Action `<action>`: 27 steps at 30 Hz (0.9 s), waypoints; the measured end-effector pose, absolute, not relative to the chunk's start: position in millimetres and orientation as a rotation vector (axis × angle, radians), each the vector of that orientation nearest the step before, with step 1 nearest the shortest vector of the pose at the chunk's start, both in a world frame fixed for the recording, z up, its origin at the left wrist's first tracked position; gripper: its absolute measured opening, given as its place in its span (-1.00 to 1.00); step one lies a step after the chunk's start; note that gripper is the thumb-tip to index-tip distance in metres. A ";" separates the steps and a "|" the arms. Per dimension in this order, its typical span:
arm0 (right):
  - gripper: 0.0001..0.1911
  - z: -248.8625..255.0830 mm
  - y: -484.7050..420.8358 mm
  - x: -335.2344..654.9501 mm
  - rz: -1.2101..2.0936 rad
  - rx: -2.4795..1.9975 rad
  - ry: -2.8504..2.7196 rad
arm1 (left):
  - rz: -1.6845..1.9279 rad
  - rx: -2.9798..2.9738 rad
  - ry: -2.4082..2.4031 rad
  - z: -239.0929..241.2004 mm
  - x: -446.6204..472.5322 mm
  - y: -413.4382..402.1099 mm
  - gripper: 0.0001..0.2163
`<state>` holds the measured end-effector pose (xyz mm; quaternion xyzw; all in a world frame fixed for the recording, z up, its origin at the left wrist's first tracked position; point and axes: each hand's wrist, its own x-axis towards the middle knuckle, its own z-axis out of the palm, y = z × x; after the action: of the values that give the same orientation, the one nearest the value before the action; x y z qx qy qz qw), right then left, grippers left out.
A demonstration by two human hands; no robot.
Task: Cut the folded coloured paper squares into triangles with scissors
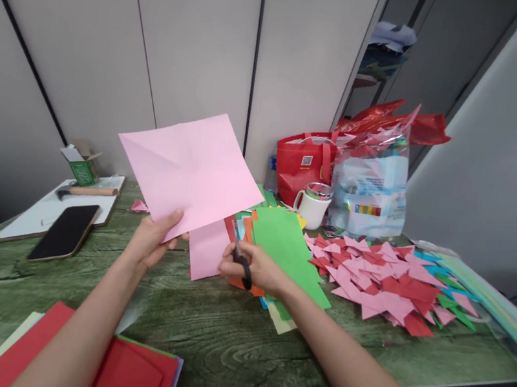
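Observation:
My left hand [156, 236] pinches the lower edge of a large pink sheet of paper [197, 174], which is tilted up above the table and shows a crease on its left side. In my right hand [251, 267] is a pair of scissors [242, 261] with a dark handle, blades pointing up and away; the blade tips are hard to make out. Behind and under that hand lie a smaller pink paper piece [204, 253] and green sheets [287, 244], over orange, blue and pale yellow ones. The scissors stand apart from the raised sheet.
Right of my right hand spreads a heap of pink and red paper cutouts [373, 274]. Behind stand a white mug [313, 210], a red bag [295, 166] and a stuffed plastic bag [371, 192]. A phone [64, 231], a hammer [92, 191] and red sheets [136, 374] lie left.

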<state>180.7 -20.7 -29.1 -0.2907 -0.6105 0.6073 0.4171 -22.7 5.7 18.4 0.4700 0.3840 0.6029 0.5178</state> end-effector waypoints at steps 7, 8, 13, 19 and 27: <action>-0.64 -38.0 -29.4 164.7 1.586 -0.700 -1.607 | 1.458 1.263 0.918 21.6 -13.1 -5.2 -0.80; -0.64 -37.9 -29.4 164.4 1.589 -0.704 -1.581 | 1.443 1.283 0.920 22.2 -11.5 -6.9 -0.81; -0.62 -34.5 -30.5 163.9 1.526 -0.718 -1.528 | 1.364 1.334 0.927 24.5 -5.1 -13.6 -0.83; -0.65 -33.7 -30.0 164.1 1.479 -0.706 -1.473 | 1.339 1.380 0.940 19.7 -6.4 -12.3 -0.84; -0.69 -22.0 -36.1 167.2 1.516 -0.754 -1.479 | 1.307 1.437 0.940 14.4 -11.5 -9.1 -0.80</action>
<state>167.2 -36.1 -22.0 -0.3025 -0.5933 0.6083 0.4318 -11.5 -9.1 14.4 0.5870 0.3840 0.5339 0.4722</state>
